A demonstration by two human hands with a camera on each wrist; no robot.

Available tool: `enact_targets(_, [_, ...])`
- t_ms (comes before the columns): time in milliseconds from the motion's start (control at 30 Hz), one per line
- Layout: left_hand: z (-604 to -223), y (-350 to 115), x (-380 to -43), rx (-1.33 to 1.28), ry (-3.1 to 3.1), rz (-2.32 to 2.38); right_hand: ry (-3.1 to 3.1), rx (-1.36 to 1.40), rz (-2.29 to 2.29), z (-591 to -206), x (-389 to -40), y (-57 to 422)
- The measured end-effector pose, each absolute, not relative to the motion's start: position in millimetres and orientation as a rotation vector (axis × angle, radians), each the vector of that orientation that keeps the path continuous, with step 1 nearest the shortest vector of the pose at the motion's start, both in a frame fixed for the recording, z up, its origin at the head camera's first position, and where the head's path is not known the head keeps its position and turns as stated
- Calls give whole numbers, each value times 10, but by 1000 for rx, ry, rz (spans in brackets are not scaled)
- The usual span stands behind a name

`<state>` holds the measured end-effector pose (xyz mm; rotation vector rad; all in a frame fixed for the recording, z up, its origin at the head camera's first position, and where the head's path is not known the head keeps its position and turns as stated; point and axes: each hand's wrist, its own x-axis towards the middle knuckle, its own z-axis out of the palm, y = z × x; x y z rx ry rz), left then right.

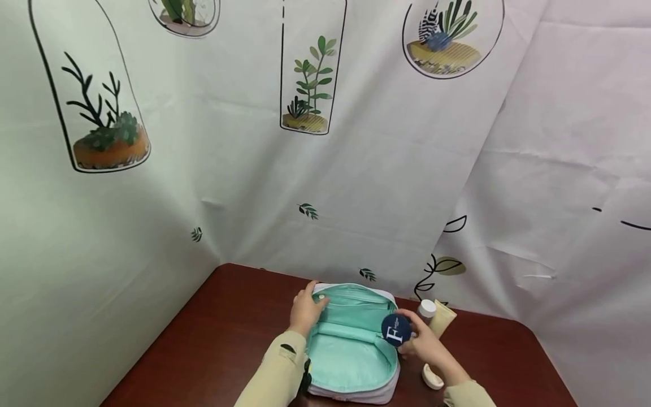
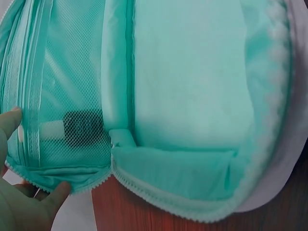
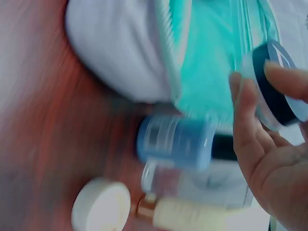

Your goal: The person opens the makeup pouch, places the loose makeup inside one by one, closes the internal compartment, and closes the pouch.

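Note:
A toiletry bag (image 1: pixel 356 362), pale outside and mint-green inside, lies unzipped with its lid raised. My left hand (image 1: pixel 304 312) grips the lid's left edge, thumb on the inner side. Through the lid's mesh pocket (image 2: pixel 72 72) in the left wrist view shows a small dark item (image 2: pixel 83 127) with a white end. Over the bag's right side, my right hand (image 1: pixel 426 342) holds a round jar (image 1: pixel 395 329) by its sides. Its dark blue lid bears a white letter F, and its lower part looks clear in the right wrist view.
Right of the bag are a blue bottle (image 3: pixel 175 142) with a black cap, a clear container (image 3: pixel 207 183), a cream tube (image 3: pixel 187 214) and a round white container (image 3: pixel 101 207). All rest on the dark red table (image 1: pixel 203 350). A printed white cloth (image 1: pixel 244 186) hangs behind.

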<state>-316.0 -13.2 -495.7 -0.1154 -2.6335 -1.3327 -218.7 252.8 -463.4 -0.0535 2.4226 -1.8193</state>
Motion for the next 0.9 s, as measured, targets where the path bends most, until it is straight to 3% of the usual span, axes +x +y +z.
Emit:
enact_targets(233, [-4981, -115, -3157, -58, -2617, -1337, 2375, 181, -1994, -4536, -2488, 2124])
enact_targets(500, [-4982, -110, -3170, -68, -2637, -1310, 1965, 139, -2188, -4530, -2658, 1813])
enact_targets(900, [-4945, -93, -3168, -44, -2665, -1296, 2816, -129, -1754, -4546, -2837, 1580])
